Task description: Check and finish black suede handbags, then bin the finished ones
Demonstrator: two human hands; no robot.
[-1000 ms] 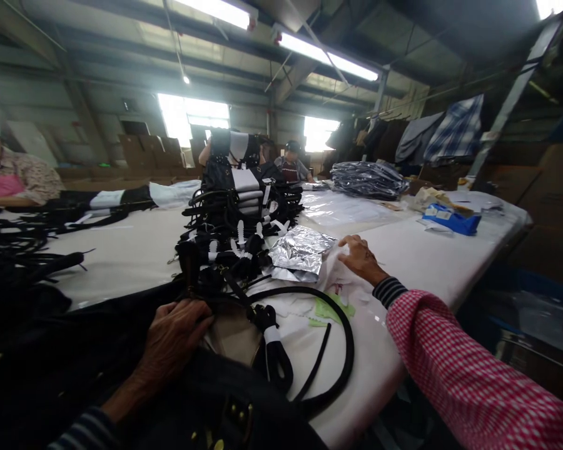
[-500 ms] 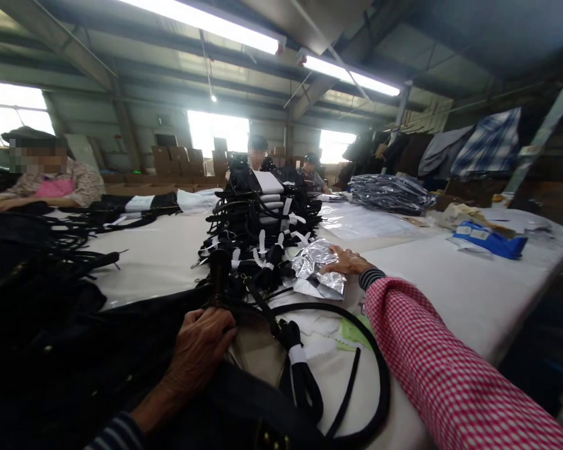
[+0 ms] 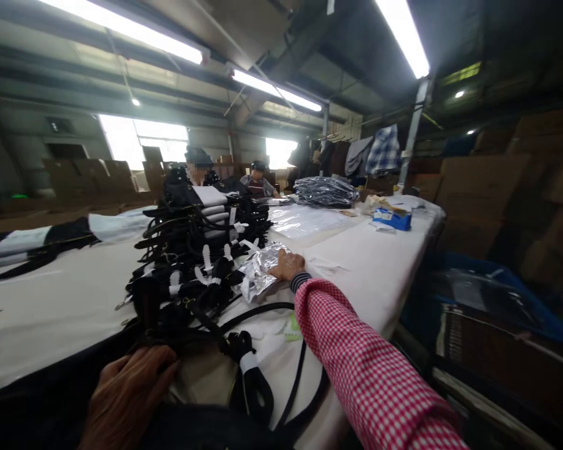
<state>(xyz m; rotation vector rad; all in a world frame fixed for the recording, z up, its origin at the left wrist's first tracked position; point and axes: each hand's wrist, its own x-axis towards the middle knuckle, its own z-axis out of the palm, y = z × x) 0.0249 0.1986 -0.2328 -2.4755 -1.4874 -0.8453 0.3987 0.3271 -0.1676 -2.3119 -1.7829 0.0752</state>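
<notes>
My left hand is at the lower left, its fingers curled on the edge of a black bag. Farther forward, my right hand pinches the near right side of a crumpled silver foil bag; its fingertips are partly hidden. The foil touches a tall stack of black bags with white wraps and white tags. Between my hands lies a coiled black strap held by a white band. A long black handle curves across the table behind it.
Green scraps lie under my right forearm. Across the white table are plastic-wrapped packs and a blue box. Two people sit beyond the stack. Cartons and a blue-lined bin stand off the table's right edge.
The view has swung right, so the stack and both hands appear farther left. My right hand's spread fingers have drawn together on the foil bag. My left hand stays on the black bag.
</notes>
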